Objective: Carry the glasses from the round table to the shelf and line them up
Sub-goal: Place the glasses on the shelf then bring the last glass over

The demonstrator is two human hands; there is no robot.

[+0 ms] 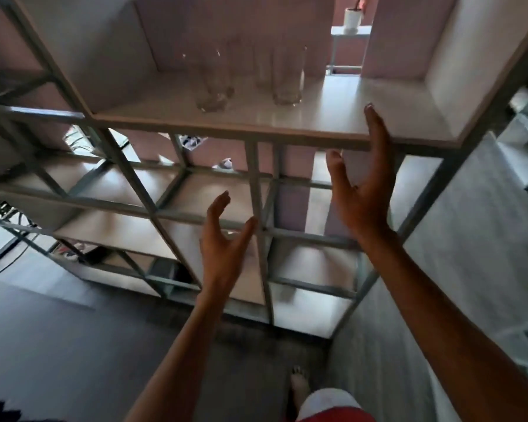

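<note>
The glasses [287, 77] stand upright on the shelf [333, 117], side by side, above and to the left of the right hand's [363, 196] fingers [374, 126]; blur hides their count. Those fingers are spread and empty, tips at the shelf's front edge. The left hand [223, 242] hangs lower, fingers relaxed, holding nothing
</note>
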